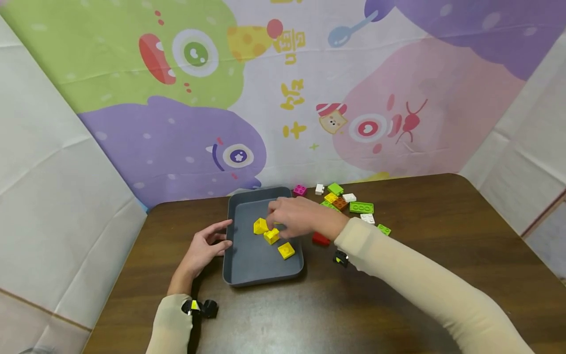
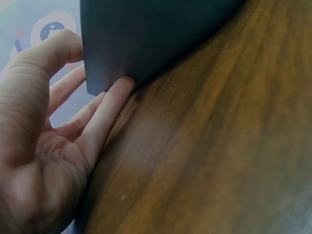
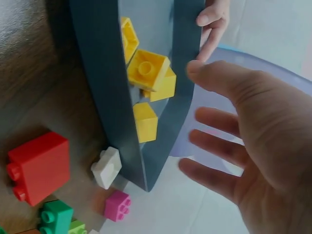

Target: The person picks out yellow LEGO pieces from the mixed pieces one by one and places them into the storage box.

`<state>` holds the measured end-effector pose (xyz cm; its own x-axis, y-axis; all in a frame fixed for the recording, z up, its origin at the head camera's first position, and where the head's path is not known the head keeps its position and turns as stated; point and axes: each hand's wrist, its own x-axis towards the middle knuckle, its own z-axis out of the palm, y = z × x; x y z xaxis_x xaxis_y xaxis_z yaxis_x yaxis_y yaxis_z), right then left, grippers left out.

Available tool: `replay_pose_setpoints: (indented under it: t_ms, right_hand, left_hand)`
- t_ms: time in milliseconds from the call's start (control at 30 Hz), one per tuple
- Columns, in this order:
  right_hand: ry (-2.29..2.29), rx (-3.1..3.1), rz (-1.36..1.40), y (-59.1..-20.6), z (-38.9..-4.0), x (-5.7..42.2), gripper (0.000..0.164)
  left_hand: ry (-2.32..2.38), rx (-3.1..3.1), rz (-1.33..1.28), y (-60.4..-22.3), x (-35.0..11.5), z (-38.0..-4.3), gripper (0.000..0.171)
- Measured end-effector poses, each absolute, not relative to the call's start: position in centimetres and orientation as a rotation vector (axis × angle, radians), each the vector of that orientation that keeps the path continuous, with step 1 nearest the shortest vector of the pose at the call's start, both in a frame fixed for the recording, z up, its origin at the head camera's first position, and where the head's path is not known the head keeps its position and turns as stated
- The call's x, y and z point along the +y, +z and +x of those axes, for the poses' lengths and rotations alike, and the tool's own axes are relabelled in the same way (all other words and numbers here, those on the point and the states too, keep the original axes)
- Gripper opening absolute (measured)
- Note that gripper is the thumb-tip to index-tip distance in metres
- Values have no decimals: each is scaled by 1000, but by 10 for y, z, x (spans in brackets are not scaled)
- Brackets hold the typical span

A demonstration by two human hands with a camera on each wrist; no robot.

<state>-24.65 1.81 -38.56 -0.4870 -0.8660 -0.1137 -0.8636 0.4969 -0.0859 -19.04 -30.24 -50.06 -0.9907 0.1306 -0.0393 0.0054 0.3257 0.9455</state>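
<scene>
A dark grey tray (image 1: 261, 281) lies on the table with several yellow toy bricks (image 1: 286, 250) inside, loose on its floor. My left hand (image 1: 205, 250) is at the tray's left side; in the left wrist view its fingers (image 2: 109, 105) touch the outer wall. Over the tray's right part hovers my right hand (image 1: 292, 216), covering some of the inside. In the right wrist view, that hand's fingers are spread apart and hold nothing. One yellow brick (image 3: 148, 69) there leans over another yellow brick (image 3: 165, 87).
Right of the tray lie several loose bricks: a red brick (image 1: 321, 239), a magenta brick (image 1: 299, 190), a white brick (image 1: 319, 189), a long green brick (image 1: 361, 208) and others. A cartoon-printed cloth (image 1: 300, 162) hangs behind the wooden table (image 1: 398, 305).
</scene>
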Motion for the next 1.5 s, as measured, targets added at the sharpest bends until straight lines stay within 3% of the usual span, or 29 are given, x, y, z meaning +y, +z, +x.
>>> replay_pose_setpoints:
  t_ms: [700,1500]
  right_hand:
    - [-220,2898,-1439,-406,-256,27,36]
    - [-296,3013,-1136,-427,-286,56,24]
  left_hand:
    - [1780,2461,133,-500,-301,-191,64]
    - [1777,2459,129,-498,-301,-189,63]
